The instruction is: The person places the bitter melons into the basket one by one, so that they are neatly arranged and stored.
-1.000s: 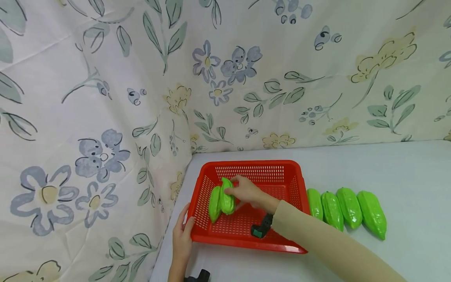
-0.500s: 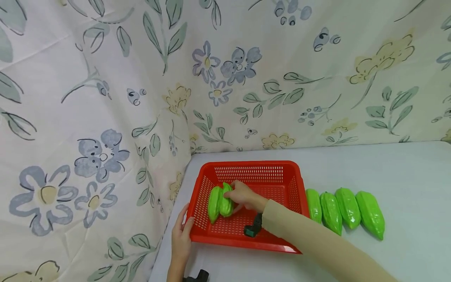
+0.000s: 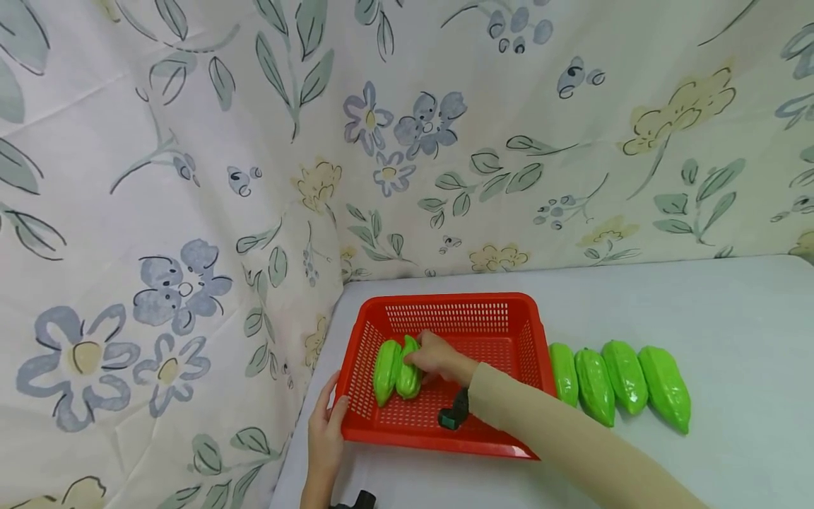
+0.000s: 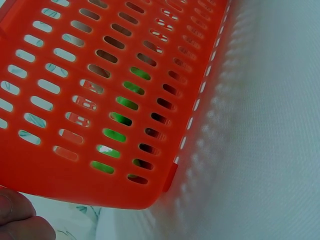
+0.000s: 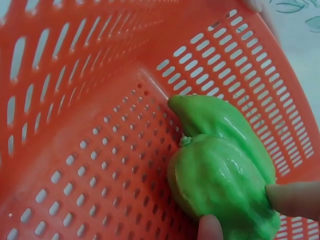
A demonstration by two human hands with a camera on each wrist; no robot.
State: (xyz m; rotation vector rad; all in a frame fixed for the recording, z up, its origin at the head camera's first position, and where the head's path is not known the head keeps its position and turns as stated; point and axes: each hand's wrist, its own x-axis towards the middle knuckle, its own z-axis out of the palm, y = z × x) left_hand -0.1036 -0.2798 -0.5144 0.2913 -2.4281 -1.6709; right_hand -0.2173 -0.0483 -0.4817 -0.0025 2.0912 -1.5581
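A red plastic basket (image 3: 470,442) with slotted walls stands on the white table. Inside, near its left wall, two glossy green ribbed fruits lie side by side: a left fruit (image 3: 385,375) and a right fruit (image 3: 407,378). My right hand (image 3: 439,355) reaches in from the right and pinches the right fruit; in the right wrist view a thumb (image 5: 210,230) and a finger (image 5: 295,200) press against its sides. My left hand (image 3: 326,431) grips the basket's left side near the front corner. In the left wrist view its fingers (image 4: 22,220) show at the rim.
Several more green ribbed fruits (image 3: 628,378) lie in a row on the table (image 3: 750,353) just right of the basket. A floral cloth (image 3: 509,141) hangs behind and along the left side. My right sleeve crosses the basket's front right corner.
My right hand has lowered the right fruit slightly and brought it against the left one on the basket floor. The left hand keeps its place on the rim.
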